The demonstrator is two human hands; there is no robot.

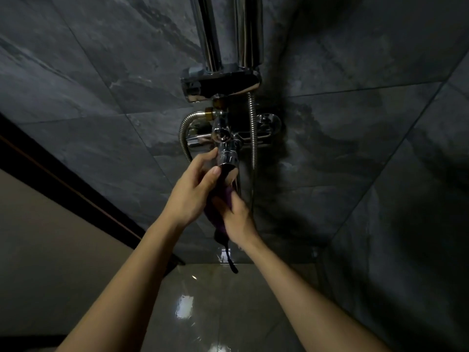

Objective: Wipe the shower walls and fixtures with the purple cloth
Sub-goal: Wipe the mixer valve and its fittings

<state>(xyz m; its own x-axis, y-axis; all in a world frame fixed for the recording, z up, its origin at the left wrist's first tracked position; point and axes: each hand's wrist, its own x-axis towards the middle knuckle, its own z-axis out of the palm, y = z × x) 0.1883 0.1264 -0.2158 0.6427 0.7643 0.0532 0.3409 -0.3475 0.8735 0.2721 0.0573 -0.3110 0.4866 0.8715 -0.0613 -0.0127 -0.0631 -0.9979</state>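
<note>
Two bare forearms enter from the lower edge and converge on the chrome mixer tap (227,146) mounted on the dark slate-tiled wall (101,72). The left hand (193,189) reaches up from the lower left; its fingers curl around the left side of the tap's downward spout (229,161), with the thumb lying across the front just below the spout's rim. The right hand (234,217) sits just below and to the right, its fingers closed around the purple cloth (220,212), which is bunched between the two hands and pressed up against the underside of the spout. A dark loop or tag of the cloth hangs below the right wrist. Above the tap, a chrome bracket (220,83) carries two vertical chrome tubes (228,29). A ribbed metal hose (186,133) curves out at the tap's left, and a second one (253,128) drops straight on its right. The glossy floor (215,301) shows bright reflections between the forearms.
</note>
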